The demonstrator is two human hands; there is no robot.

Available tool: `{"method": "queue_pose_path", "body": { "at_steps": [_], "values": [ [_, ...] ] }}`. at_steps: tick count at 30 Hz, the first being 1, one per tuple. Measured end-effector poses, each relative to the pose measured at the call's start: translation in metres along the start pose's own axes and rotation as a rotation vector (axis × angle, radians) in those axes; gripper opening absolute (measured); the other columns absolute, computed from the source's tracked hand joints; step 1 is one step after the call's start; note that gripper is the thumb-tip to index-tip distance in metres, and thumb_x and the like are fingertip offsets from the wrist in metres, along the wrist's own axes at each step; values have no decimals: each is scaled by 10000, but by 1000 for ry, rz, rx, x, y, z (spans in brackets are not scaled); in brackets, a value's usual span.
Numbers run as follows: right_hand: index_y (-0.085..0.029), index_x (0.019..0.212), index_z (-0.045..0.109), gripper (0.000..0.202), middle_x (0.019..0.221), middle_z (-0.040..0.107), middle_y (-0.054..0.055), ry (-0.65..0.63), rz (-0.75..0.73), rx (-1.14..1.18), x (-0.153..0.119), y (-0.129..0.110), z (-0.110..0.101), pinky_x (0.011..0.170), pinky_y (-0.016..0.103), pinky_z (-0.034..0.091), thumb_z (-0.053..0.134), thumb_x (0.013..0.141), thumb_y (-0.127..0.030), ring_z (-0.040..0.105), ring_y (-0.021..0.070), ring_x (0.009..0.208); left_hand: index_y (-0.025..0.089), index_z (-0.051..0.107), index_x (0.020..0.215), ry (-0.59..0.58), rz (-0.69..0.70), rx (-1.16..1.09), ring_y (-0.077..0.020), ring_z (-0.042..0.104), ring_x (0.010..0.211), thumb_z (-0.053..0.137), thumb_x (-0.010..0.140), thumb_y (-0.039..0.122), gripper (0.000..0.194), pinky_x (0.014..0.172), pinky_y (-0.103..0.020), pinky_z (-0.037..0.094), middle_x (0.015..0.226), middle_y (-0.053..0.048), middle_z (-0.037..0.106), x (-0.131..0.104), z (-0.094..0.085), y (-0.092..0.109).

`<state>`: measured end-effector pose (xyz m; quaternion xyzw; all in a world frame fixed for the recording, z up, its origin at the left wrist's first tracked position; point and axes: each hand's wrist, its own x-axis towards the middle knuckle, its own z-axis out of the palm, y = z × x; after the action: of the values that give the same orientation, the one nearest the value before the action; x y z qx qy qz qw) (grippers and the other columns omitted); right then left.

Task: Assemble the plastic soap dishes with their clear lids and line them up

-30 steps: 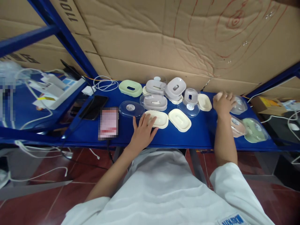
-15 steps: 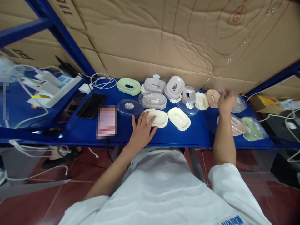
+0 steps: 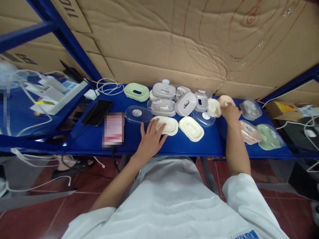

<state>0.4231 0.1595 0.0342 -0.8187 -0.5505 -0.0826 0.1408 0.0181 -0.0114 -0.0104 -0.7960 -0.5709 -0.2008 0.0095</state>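
My left hand (image 3: pixel 151 136) lies with fingers spread on a cream oval tray (image 3: pixel 171 126). A second cream tray (image 3: pixel 191 128) lies to its right. My right hand (image 3: pixel 231 114) is closed on the near edge of a peach soap dish (image 3: pixel 225 99), its fingertips partly hidden. Left of that dish is a small cream tray (image 3: pixel 214 108). Several lilac-grey soap dishes, one of them uncovered (image 3: pixel 185 104), cluster at the middle back, some under clear lids. Loose clear lids (image 3: pixel 138 114) lie to the left and right of the cluster.
A green soap dish (image 3: pixel 137 92) stands at the back left. Covered grey (image 3: pixel 250 109), peach (image 3: pixel 250 132) and green (image 3: pixel 270 136) dishes stand at the right. A dark phone (image 3: pixel 97 113), a blurred-screen device (image 3: pixel 113 129) and white cables (image 3: pixel 109 86) are on the left. Cardboard (image 3: pixel 159 43) walls the back.
My right hand has come left and nearer, from beside the covered grey dish onto the peach dish. The uncovered lilac-grey dish sits nearer to me. My left hand stays put.
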Motion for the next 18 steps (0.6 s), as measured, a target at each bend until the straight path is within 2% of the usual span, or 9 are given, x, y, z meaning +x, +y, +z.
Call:
{"method": "queue_pose_path", "body": {
  "at_steps": [2,7,9,14,16,18],
  "values": [
    [-83,1281,724,457,1275,713,273,-60,14,-67,5,6,8,1077,663,401,470,1004,-345,637,420,1217,227,570,1528,9,14,3,-378,420,1565,440,1106,420,482,1286,-711,167,1672,-204,457,0,0,1],
    [-105,1382,677,484,1373,667,289,-41,-70,-62,14,8,21,1062,701,400,442,1012,-308,587,439,1299,214,582,1516,19,30,-1,-384,434,1554,445,1107,414,475,1283,-704,193,1659,-210,471,-1,0,1],
    [-107,1369,676,465,1328,689,285,-31,-86,-52,16,8,20,1054,693,412,428,1015,-277,607,431,1274,212,584,1514,14,33,-3,-386,436,1552,443,1108,407,473,1279,-705,202,1659,-213,470,-1,-1,1],
    [-61,1350,623,488,1216,715,287,66,23,13,16,1,6,1029,595,457,274,1076,-264,666,402,1181,217,588,1512,6,27,-14,-383,437,1551,441,1106,398,468,1280,-698,208,1654,-213,476,0,-2,1],
    [-106,1401,590,494,1269,714,247,66,-56,62,11,-5,1,1045,531,462,251,1095,-294,660,365,1207,225,596,1503,2,21,-24,-377,438,1551,447,1103,398,461,1285,-688,208,1647,-207,486,0,-2,1],
    [-174,1444,575,475,1370,696,185,41,-256,131,5,-13,-1,1100,483,436,287,1099,-329,632,323,1271,233,600,1498,-1,14,-30,-374,441,1550,453,1099,399,456,1287,-683,206,1645,-203,489,0,-1,1]
  ]
}}
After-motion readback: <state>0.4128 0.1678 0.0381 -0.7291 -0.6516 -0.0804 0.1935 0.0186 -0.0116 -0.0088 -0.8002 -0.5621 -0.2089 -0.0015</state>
